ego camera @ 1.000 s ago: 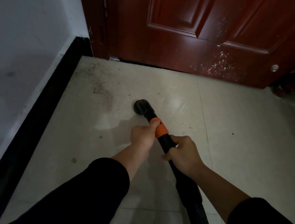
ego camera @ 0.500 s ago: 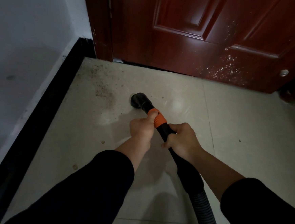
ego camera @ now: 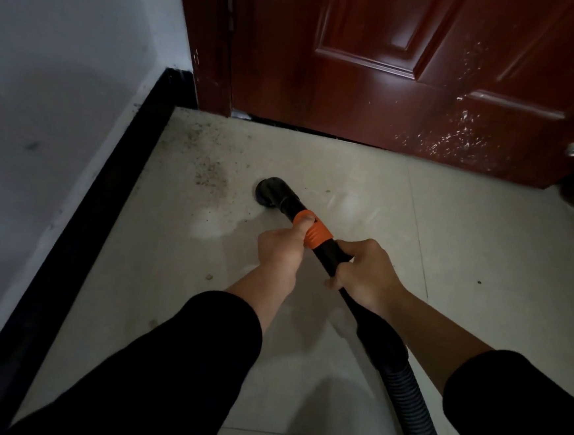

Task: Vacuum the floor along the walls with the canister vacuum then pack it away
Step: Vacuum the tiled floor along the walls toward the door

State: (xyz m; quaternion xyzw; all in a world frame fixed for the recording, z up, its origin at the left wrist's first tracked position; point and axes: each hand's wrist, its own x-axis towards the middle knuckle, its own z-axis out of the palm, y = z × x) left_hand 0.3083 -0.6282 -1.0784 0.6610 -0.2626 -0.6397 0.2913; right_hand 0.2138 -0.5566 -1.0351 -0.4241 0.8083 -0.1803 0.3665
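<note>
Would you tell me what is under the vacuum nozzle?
Pale tile shows round the nozzle, with dark grit just left of it. The spot beneath its mouth is covered, so dirt there cannot be seen.

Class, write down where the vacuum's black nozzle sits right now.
In the head view, the black nozzle rests on the tiled floor centre-frame, just right of the dirt patch, short of the red door.

nozzle (ego camera: 269, 192) right of dirt (ego camera: 210, 173), before door (ego camera: 410, 72)
</note>
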